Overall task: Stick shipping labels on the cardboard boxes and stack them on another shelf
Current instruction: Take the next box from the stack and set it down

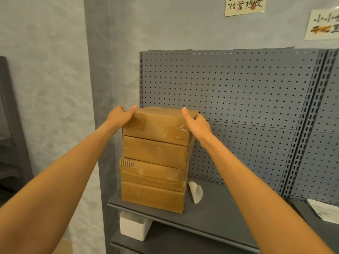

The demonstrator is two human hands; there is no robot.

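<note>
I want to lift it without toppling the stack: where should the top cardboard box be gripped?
Grip the top cardboard box by its two short ends, from left and right as the left hand and right hand do; it lies flat and wide.

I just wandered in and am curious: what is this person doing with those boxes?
A person is handling a stack of four taped cardboard boxes on a grey metal shelf. The left hand and right hand grip the top box at its two sides, thumbs on top. A curled white backing paper lies beside the stack. No label shows on the faces in view.
</note>
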